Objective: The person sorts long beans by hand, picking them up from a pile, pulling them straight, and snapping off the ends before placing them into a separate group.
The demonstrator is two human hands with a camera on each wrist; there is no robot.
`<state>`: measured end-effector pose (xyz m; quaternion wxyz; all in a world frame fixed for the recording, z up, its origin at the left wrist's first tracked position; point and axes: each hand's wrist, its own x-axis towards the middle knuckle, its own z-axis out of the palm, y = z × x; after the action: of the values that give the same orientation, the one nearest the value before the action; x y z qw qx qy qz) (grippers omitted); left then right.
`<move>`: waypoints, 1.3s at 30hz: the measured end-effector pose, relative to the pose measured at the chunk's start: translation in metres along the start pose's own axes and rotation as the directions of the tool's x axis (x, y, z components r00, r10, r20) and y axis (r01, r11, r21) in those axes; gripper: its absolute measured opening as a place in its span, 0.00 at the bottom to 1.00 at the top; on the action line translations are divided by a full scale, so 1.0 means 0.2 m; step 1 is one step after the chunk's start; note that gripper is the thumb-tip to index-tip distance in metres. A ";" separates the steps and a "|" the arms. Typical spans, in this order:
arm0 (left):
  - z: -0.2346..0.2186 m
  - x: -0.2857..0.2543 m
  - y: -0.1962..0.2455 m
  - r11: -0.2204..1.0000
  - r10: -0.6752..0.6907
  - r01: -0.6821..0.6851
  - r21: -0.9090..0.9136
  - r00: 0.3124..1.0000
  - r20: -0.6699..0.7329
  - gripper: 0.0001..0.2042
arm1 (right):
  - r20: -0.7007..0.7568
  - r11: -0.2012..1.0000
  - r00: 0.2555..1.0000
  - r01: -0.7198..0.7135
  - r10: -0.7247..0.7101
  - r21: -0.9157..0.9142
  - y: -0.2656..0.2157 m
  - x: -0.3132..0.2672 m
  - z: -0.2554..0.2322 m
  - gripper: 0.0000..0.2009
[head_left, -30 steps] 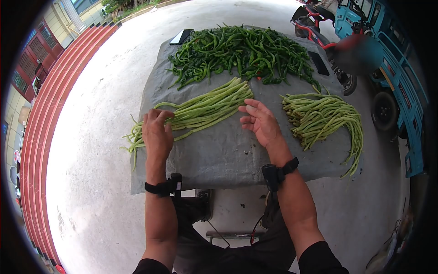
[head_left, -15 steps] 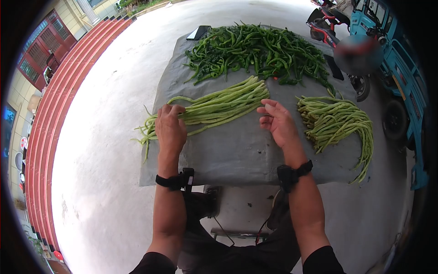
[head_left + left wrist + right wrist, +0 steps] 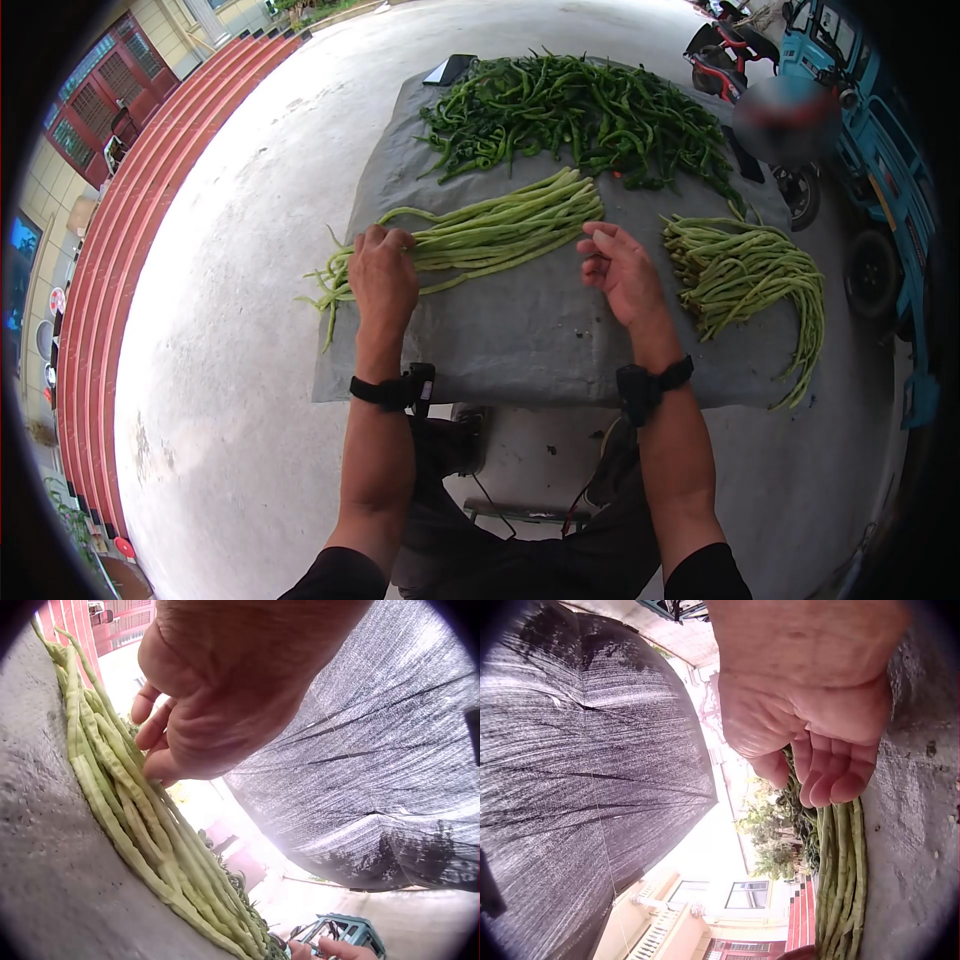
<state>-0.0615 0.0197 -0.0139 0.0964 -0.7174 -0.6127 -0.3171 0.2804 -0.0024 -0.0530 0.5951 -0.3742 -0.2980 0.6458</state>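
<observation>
A bundle of long green beans (image 3: pixel 510 230) lies slantwise across the grey cloth-covered table (image 3: pixel 500 340). My left hand (image 3: pixel 383 275) is over the bundle's left part, fingers loosely bent, fingertips right at the beans (image 3: pixel 142 825) in the left wrist view. Thin bean ends stick out to the left of it. Near the bundle's right end is my right hand (image 3: pixel 625 275), palm turned inward and fingers loosely curled, with nothing in it. The right wrist view shows its fingers (image 3: pixel 829 784) overlapping the bean ends.
A second heap of long beans (image 3: pixel 745 270) lies at the right, some drooping toward the table's front edge. Green chili peppers (image 3: pixel 570 115) are piled along the back. A dark phone-like slab (image 3: pixel 742 155) lies beside them. Beyond stand a blue three-wheeled vehicle (image 3: pixel 880 170) and red steps (image 3: pixel 150 230).
The head view has swung, so the table and everything on it sit farther right in the picture. Both hands keep nearly the same places along the bean bundle.
</observation>
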 end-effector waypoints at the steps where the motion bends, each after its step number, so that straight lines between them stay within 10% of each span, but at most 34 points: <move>1: 0.01 0.00 0.00 1.000 -0.001 0.001 0.002 1.000 0.001 0.08 | 0.002 1.000 1.000 -0.001 0.001 0.001 0.00 0.00 0.00 0.15; 39: -0.03 0.02 0.08 1.000 -0.007 0.007 -0.004 0.999 -0.039 0.14 | 0.025 1.000 1.000 0.003 -0.003 0.013 -0.02 -0.01 -0.01 0.14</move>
<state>-0.0489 0.0172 -0.0031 0.1060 -0.7091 -0.6127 -0.3325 0.2847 -0.0043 -0.0510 0.5945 -0.3617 -0.3019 0.6516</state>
